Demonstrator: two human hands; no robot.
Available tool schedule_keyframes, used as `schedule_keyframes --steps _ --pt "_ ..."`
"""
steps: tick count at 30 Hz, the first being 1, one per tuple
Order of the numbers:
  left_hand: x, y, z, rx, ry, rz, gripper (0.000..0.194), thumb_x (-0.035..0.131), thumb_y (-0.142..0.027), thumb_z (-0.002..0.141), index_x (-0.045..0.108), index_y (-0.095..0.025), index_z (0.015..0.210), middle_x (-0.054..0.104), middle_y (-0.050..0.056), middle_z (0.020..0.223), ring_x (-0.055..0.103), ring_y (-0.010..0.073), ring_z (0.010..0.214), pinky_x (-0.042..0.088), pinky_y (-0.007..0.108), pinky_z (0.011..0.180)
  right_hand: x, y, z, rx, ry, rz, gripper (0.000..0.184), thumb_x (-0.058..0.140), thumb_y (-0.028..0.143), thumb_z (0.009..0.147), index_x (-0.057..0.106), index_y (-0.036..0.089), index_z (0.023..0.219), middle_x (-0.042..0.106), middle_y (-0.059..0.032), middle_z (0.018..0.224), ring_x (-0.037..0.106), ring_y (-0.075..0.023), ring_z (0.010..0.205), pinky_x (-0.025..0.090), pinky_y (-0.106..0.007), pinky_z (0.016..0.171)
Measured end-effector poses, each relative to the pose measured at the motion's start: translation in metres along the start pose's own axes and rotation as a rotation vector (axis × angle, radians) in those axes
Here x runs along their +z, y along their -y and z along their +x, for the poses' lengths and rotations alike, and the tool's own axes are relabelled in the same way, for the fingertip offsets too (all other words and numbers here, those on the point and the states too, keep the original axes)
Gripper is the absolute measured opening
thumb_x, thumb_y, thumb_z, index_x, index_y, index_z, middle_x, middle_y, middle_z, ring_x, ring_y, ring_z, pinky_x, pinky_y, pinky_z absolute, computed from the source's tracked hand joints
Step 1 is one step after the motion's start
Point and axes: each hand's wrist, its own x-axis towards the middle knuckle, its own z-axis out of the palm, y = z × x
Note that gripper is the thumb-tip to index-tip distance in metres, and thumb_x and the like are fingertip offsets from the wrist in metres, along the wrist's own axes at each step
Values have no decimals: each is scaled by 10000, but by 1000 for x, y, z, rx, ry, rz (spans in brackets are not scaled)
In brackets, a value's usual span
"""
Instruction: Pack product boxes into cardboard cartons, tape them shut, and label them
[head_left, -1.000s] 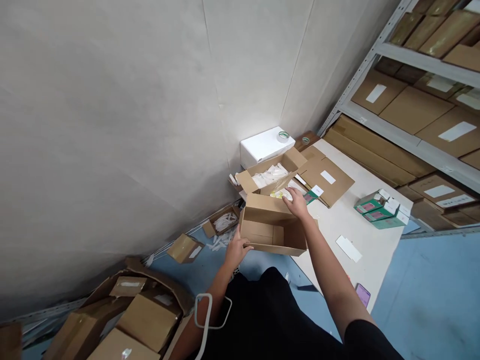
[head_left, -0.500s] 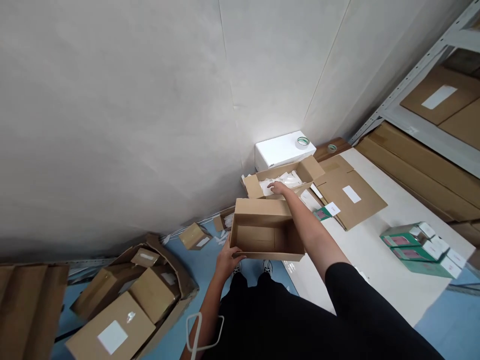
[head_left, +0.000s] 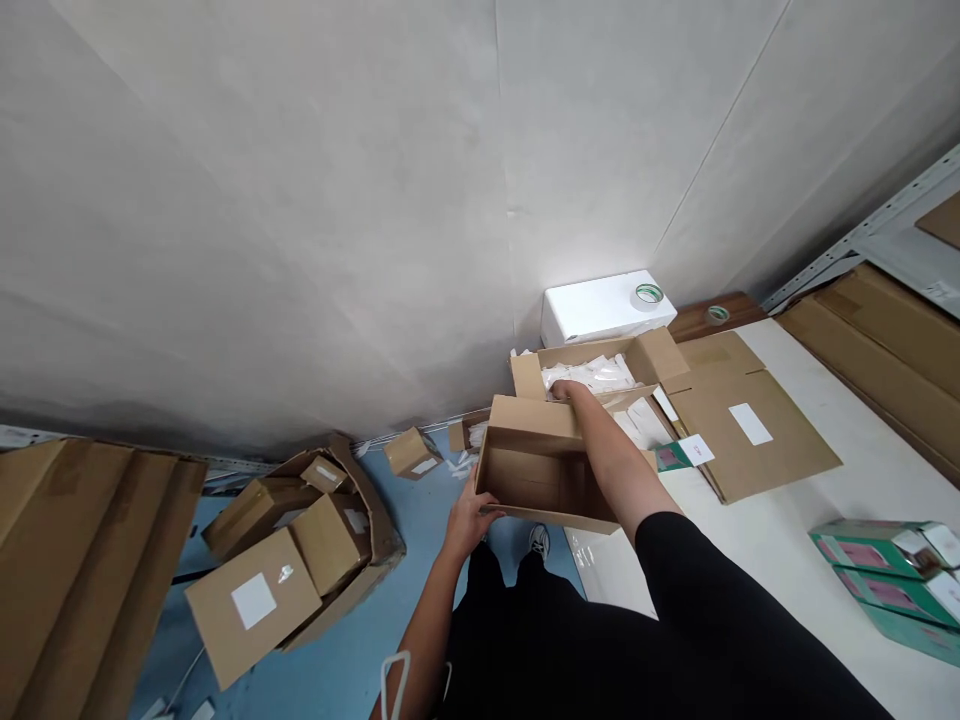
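Observation:
My left hand (head_left: 469,515) grips the left edge of an open cardboard box (head_left: 529,480), thumb over the rim; the inside that shows is bare. Beyond it stands a second open carton (head_left: 660,357) filled with white plastic packets (head_left: 596,374). Into its near left part reaches my right hand (head_left: 568,390), fingers curled down among the packets; whatever they grasp is hidden. My right forearm passes over the right side of the box in my left hand.
A white box (head_left: 600,308) bearing a tape roll (head_left: 648,294) stands against the wall. Flattened cardboard (head_left: 750,420) and green cartons (head_left: 885,580) lie on the white table (head_left: 757,570). At left, a large carton (head_left: 375,500) holds several boxes. A small box (head_left: 412,453) sits on the blue floor.
My right hand has lowered into the packets, its fingers now curled instead of extended. My left hand still holds the box. The view has shifted leftward.

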Motion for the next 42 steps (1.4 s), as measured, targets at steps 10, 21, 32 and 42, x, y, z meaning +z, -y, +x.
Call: schedule_keyframes --steps 10,21,32,42 --pt "-1 4 10 93 24 18 92 852 -218 747 811 -251 823 510 54 1617 650 337 1300 546 457 1092 -38 -1 -54 -87 -291 78 330 466 196 973 785 126 1022 780 -172 1196 710 -290 1065 516 -330 962" --pt "-34 6 38 313 125 28 88 878 -257 779 810 -244 834 325 32 1728 688 326 1239 571 426 1038 6 26 -191 -170 -1040 349 393 522 337 937 725 161 1224 782 -137 1181 719 -278 997 546 -393 943" --pt "-25 -4 68 518 282 2 85 869 -281 789 804 -251 835 325 -2 1727 649 311 1306 562 386 1062 196 48 -326 202 -1079 313 559 559 446 991 553 230 1506 520 -134 1599 515 -317 1463 466 -499 1182" --pt "27 -43 66 610 487 44 89 856 -301 801 808 -255 861 361 23 1710 660 317 1272 538 408 1072 245 -3 -398 426 -1203 485 556 517 386 982 561 236 1515 525 -120 1593 460 -299 1503 381 -536 1253"
